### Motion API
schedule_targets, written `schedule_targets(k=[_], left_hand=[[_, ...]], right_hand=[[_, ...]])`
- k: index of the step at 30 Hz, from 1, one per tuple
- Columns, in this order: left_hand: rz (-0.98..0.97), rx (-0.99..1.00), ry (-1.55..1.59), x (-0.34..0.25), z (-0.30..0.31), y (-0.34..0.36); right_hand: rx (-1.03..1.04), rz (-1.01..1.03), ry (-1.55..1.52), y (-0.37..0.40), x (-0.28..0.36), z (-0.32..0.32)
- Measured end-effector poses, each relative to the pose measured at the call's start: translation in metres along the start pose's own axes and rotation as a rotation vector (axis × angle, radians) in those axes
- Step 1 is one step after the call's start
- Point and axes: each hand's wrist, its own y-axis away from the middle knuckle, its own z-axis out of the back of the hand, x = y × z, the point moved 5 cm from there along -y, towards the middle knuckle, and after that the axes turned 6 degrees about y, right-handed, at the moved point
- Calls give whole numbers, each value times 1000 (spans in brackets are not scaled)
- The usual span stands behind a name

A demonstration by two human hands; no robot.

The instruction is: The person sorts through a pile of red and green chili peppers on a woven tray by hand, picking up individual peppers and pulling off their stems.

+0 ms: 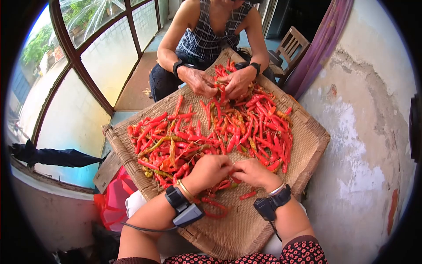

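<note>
Both hands, left (209, 170) and right (256, 172), close together over a pepper (236, 179), apparently pinching it, above the woven tray (246, 222). Red peppers (257, 119) lie between them and another person's hands (220, 83).

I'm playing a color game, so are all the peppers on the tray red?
No, a few yellowish peppers lie among the red ones on the woven tray.
</note>
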Motion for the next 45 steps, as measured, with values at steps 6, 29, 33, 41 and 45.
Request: schedule_targets(k=[6,29,33,41,45], left_hand=[[5,-194,-175,-5,37,-5],[-93,139,-766,-1,18,10],[-215,0,-643,-19,19,8],[-151,-97,-408,-17,37,3],[-119,-201,-678,-3,48,-5]], right_hand=[[-46,-144,-51,8,-3,25],[-285,-57,1,-5,0,9],[-327,68,-245,-8,7,6],[-147,-202,-464,3,2,17],[-150,-186,-464,7,1,26]])
